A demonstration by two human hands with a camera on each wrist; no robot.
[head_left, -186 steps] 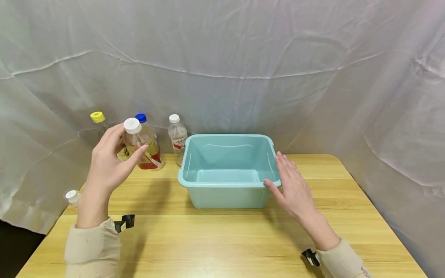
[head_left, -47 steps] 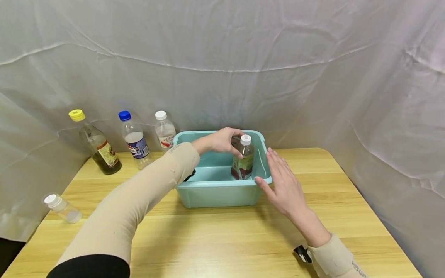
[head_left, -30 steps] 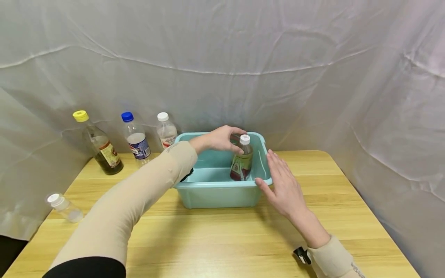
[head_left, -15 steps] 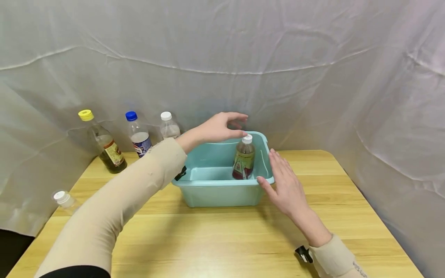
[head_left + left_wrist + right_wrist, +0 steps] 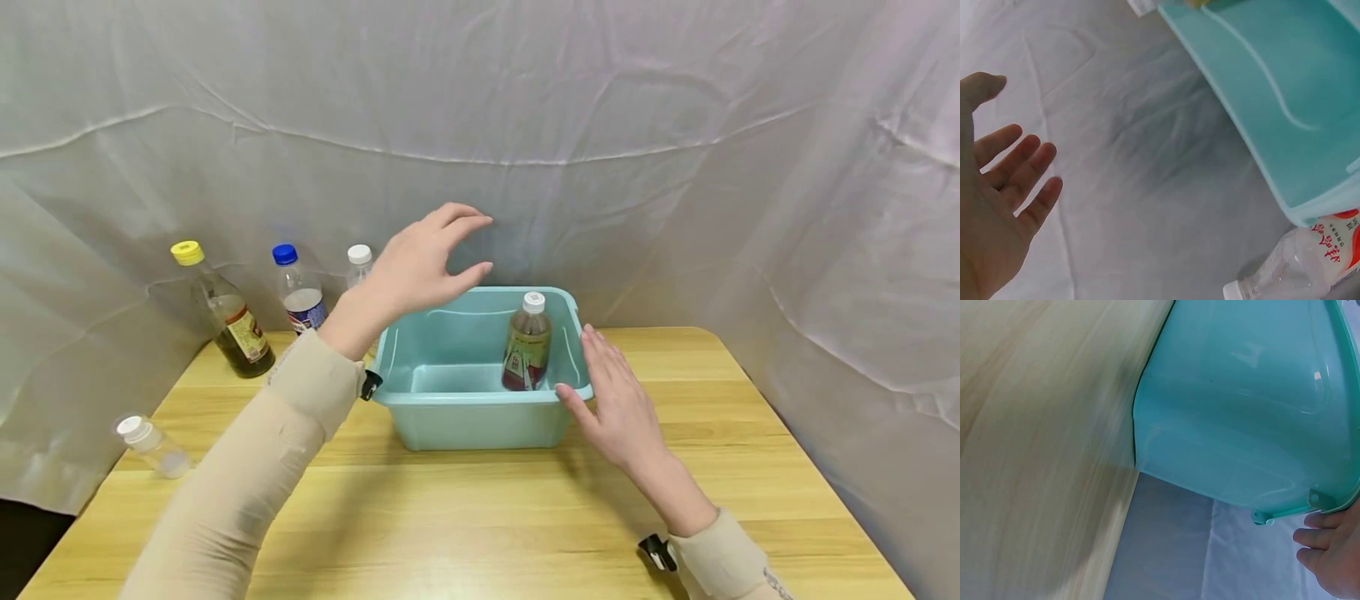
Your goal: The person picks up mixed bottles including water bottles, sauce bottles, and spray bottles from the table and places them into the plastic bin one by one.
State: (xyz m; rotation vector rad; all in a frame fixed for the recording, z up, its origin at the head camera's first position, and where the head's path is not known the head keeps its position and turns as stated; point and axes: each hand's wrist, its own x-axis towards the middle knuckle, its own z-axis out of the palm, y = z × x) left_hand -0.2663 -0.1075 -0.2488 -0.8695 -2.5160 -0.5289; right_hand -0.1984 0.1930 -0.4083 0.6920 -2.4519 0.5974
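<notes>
My left hand (image 5: 420, 260) is raised in the air over the left back of the teal plastic tub (image 5: 480, 398), fingers spread and holding nothing. Inside the tub, at its right end, a drink bottle (image 5: 527, 346) with a white cap stands upright. My right hand (image 5: 618, 404) rests against the tub's right rim with straight fingers. Partly covered by my left hand in the head view, a clear water bottle with a red and white label (image 5: 1335, 247) stands just left of the tub.
On the table (image 5: 480, 517), to the left, stand a dark sauce bottle (image 5: 238, 329) with a yellow cap and a clear bottle with a blue cap (image 5: 300, 292). Nearer, a small clear bottle with a white cap (image 5: 153, 446) stands at the left edge. A grey curtain (image 5: 600, 150) hangs behind.
My left hand carried the drink bottle from the left into the tub, let go of it, then rose back up and leftward. My right hand stayed at the rim.
</notes>
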